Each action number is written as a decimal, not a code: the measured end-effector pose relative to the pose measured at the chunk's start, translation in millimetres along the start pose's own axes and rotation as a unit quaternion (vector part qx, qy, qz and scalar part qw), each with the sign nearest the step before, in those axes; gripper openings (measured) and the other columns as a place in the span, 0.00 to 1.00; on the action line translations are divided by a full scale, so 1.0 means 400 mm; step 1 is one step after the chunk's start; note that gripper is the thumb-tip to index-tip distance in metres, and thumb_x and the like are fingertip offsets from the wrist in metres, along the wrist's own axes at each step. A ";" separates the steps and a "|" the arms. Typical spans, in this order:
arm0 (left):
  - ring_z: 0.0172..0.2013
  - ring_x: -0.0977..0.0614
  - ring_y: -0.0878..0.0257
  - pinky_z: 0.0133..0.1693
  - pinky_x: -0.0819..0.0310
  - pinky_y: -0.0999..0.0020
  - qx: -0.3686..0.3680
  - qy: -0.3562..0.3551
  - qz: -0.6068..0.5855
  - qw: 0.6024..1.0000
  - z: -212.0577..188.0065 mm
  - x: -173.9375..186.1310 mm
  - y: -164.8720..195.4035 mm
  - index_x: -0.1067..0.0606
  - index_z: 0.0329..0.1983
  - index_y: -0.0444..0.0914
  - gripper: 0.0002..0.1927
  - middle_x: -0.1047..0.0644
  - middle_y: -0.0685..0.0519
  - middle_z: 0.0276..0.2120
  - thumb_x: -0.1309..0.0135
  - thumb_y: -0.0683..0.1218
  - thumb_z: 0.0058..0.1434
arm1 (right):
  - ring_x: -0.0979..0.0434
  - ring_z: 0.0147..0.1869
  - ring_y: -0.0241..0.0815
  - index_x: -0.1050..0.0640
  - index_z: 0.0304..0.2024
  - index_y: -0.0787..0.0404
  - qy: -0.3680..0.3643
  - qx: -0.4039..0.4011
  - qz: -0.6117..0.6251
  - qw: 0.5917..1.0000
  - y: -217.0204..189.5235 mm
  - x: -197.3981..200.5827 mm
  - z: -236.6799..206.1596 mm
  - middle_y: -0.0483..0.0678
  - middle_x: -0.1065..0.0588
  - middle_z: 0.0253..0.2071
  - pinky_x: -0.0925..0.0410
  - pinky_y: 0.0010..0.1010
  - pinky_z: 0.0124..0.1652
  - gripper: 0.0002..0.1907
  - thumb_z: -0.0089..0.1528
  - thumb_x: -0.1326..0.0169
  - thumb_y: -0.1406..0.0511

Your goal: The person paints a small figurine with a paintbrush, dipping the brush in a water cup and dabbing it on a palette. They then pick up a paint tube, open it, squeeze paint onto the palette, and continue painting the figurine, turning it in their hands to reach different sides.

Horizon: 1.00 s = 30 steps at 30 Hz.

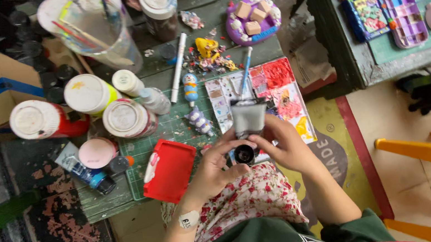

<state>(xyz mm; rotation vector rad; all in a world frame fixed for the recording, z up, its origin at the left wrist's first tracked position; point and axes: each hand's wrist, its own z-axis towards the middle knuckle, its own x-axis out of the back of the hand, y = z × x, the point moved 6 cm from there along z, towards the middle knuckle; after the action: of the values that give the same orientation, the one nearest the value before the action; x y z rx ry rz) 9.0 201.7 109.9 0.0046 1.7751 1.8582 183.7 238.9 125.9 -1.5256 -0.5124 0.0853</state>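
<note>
left hand (212,167): my fingers curl around the lower end of a grey paint tube (250,120), thumb and forefinger pinched at its black cap (244,155); clenched on the tube and cap.
right hand (285,146): wrapped along the tube's other side, steadying the body; also clenched on it.
where the tube is: held up over my lap, just in front of the table edge, cap end toward me, flat crimped end pointing at the paint-smeared palette sheet (279,92).
step in hand: as i judge it, i am working the cap, twisting it while the other hand holds the tube fast; i cannot say if it is going on or coming off.
next move calls for: a firm hold on the body without squeezing, small turns at the cap, and keeping the mouth over the palette sheet rather than over my flowered apron (262,193).
nearby: a red tray (170,169) just beside my left hand, a blue-handled brush (245,69) lying above the tube, white-lidded paint jars (124,117) farther left on the green cutting mat (172,130).
hidden: the tube's front is washed out and blurred, its colour label unreadable to me; my fingers cover the cap's thread.
cut off: my forearms run out of the bottom edge.
hard to make out: the small figures on the mat, too tiny to name.
</note>
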 end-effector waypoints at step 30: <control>0.54 0.17 0.50 0.48 0.24 0.65 -0.108 0.426 0.044 0.897 -0.471 0.385 0.196 0.30 0.63 0.30 0.32 0.26 0.43 0.62 0.43 0.58 0.66 | 0.21 0.42 0.50 0.16 0.41 0.50 0.039 0.343 -0.360 0.867 -0.406 -0.405 0.812 0.46 0.21 0.38 0.29 0.41 0.40 0.10 0.56 0.34 0.65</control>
<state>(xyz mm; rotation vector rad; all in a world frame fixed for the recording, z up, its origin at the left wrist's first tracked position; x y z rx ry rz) -221.8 92.2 102.1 -0.9658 2.0911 2.3090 -123.2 470.4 226.9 -0.5743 -0.8507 -0.3457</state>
